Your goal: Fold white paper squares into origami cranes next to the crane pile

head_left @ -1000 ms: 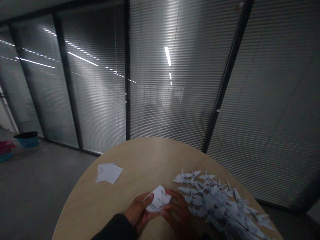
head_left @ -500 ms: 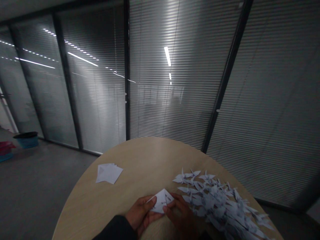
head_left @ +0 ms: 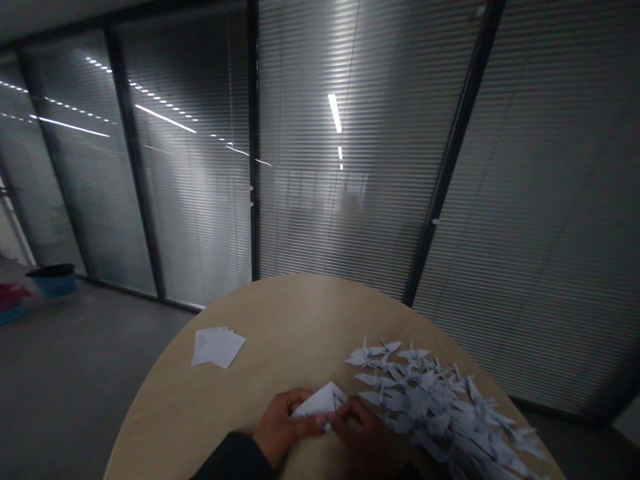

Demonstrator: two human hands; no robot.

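Between my two hands is a small folded sheet of white paper [head_left: 320, 401], its pointed corner facing away from me. My left hand [head_left: 285, 423] grips its left side, the thumb lying along the lower edge. At the right side, the fingers of my right hand [head_left: 363, 433] pinch the paper, thumb close to the left thumb tip. Just beyond my right hand lies a heap of folded white paper cranes [head_left: 440, 407]. Farther off to the left, a few flat white paper sheets [head_left: 220, 347] rest overlapping.
Everything lies on a round wooden table [head_left: 300, 313]. Behind it runs a glass partition with blinds [head_left: 340, 233]. On the floor at far left are a blue tub with a dark rim [head_left: 54, 280] and a red and blue one [head_left: 11, 301].
My left thumb has slid right along the paper's lower edge, toward the right thumb. The paper has tipped slightly, and the markings seen on it before are now mostly covered.
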